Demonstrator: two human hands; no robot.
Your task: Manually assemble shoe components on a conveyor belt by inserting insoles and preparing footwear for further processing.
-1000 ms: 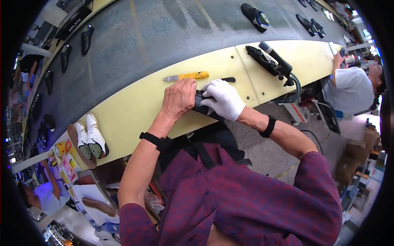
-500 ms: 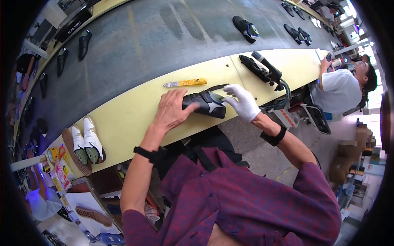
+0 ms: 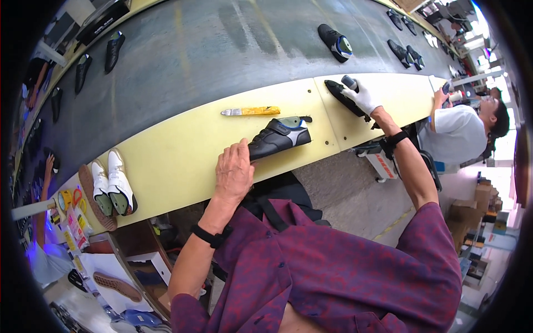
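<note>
Across the far side of the table we see a broad grey surface (image 3: 222, 55), and before us curves the pale yellow table (image 3: 189, 150). At its right end sits a co-worker (image 3: 463, 130) in a white top. Near the left end we have a pair of white shoes (image 3: 119, 183), side by side, toes toward the far edge.

In front of us, near the table's near edge, is the black shoe (image 3: 280, 141). Its toe points left and a little toward us, its grey-and-white heel points right, and its long axis runs mostly along the table, rising slightly away from us at the heel. The opening, lined in blue, faces the far edge; we cannot tell whether the sole lies flat.

Our bare left hand (image 3: 234, 171) clasps the toe, fingers together over its top. Our right hand (image 3: 367, 98), gloved in white, reaches out with its fingers closed round a black cylinder (image 3: 350, 82), just beside a long black item (image 3: 337, 90).

Beyond the shoe lies a knife (image 3: 251, 111), its yellow handle to the right and blade to the left. Smallest is a black strip (image 3: 306, 119), its end showing just behind the heel.
</note>
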